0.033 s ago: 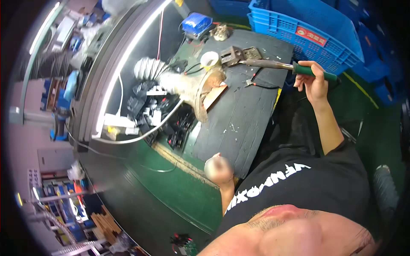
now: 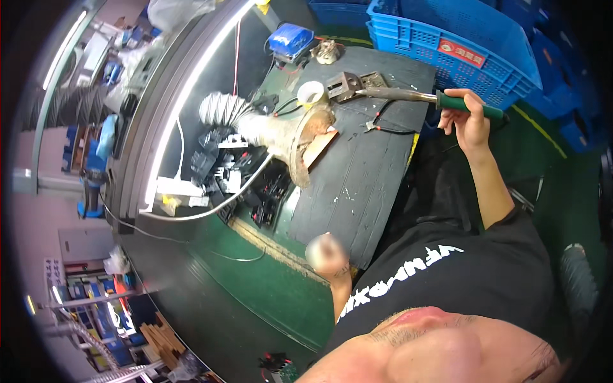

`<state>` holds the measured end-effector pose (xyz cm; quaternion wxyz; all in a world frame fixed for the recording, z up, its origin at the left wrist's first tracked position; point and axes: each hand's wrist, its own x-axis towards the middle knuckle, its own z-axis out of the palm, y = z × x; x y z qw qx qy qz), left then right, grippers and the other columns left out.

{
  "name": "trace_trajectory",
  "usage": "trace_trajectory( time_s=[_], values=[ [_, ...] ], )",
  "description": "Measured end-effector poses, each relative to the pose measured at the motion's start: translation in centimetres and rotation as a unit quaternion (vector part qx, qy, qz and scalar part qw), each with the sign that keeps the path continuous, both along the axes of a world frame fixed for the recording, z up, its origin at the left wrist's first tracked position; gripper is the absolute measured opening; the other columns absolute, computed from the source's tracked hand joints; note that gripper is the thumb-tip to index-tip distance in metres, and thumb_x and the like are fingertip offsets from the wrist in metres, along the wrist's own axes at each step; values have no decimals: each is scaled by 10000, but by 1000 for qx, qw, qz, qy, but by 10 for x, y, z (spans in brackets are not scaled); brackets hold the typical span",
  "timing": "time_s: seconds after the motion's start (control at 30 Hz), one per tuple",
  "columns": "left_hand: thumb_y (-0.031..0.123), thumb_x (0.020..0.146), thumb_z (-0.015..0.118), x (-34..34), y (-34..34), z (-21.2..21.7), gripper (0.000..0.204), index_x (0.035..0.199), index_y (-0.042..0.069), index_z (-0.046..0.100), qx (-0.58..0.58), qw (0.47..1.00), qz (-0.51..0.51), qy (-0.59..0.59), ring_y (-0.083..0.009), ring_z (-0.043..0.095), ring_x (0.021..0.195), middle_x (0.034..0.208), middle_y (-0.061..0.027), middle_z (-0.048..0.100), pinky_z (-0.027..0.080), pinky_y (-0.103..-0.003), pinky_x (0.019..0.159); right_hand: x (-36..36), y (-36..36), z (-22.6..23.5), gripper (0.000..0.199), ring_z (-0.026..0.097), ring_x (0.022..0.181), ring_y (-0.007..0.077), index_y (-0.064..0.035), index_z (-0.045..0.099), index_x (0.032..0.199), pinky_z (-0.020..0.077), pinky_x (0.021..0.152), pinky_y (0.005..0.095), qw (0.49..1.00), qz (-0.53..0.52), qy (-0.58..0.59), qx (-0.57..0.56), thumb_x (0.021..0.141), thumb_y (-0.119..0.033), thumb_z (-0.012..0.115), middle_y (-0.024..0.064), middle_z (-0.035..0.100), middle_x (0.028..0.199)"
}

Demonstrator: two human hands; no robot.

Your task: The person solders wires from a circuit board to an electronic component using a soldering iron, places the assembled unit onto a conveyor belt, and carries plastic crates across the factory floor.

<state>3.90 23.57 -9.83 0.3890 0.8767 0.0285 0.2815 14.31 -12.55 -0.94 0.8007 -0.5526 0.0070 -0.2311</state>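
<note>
My right hand (image 2: 472, 121) wraps its fingers round the green handle of a large soldering iron (image 2: 403, 95). The iron's long metal shaft points left, and its tip lies at a metal holder (image 2: 343, 87) on the dark work board (image 2: 357, 191). My left hand (image 2: 329, 256) is low over the board's near left corner; a blur covers its fingers, so whether it holds anything is hidden. Just below the iron lies a small pair of pliers (image 2: 371, 126) with dark handles. A copper-coloured flat piece (image 2: 320, 149) leans at the mouth of a dusty suction hood (image 2: 300, 147).
A ribbed duct (image 2: 223, 110) feeds the hood. Beside it are a tape roll (image 2: 311, 94), a blue box (image 2: 291, 40) and a heap of black and white parts (image 2: 230, 169). Blue crates (image 2: 453, 51) stand at the far right. A bright tube light (image 2: 167, 127) runs along the left.
</note>
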Motion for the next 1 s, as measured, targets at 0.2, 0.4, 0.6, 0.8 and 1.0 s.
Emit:
trace_trajectory(
  time_s=[0.2, 0.4, 0.6, 0.8, 1.0],
  values=[
    [5, 825, 582, -10, 6, 5, 107, 903, 5, 655, 22, 997, 46, 56, -195, 490, 613, 741, -73, 549, 416, -315, 572, 7, -15, -3, 407, 644, 567, 210, 62, 605, 1037, 485, 457, 253, 999, -27, -44, 8, 930, -288, 427, 144, 650, 736],
    [-7, 797, 597, -26, -20, -2, 123, 907, 21, 646, 47, 997, -51, 33, -252, 548, 677, 772, -106, 577, 449, -339, 625, 4, -17, -23, 451, 639, 566, 232, 67, 589, 1064, 479, 466, 288, 997, -36, -52, 37, 933, -324, 408, 146, 653, 754],
    [-26, 775, 582, -40, -43, -29, 174, 932, 16, 646, -3, 997, -4, 73, -259, 542, 694, 794, -106, 582, 441, -347, 638, 26, -12, -58, 456, 641, 564, 216, 60, 590, 1075, 476, 462, 268, 993, -28, 71, 94, 933, -342, 430, 144, 644, 739],
    [36, 767, 590, -41, -51, -45, 223, 985, 12, 634, 74, 995, 61, 24, -306, 513, 847, 901, -142, 535, 423, -394, 777, 105, -35, -78, 434, 647, 564, 200, 52, 614, 1072, 495, 470, 240, 991, 5, 123, 57, 926, -322, 450, 142, 639, 742],
    [81, 771, 591, -29, -53, -51, 236, 994, 17, 633, 94, 986, 131, 40, -311, 502, 875, 932, -144, 513, 414, -406, 794, 154, -39, -103, 406, 649, 565, 195, 40, 620, 1076, 502, 468, 231, 987, 30, 156, 21, 924, -304, 469, 140, 644, 748]
  ],
)
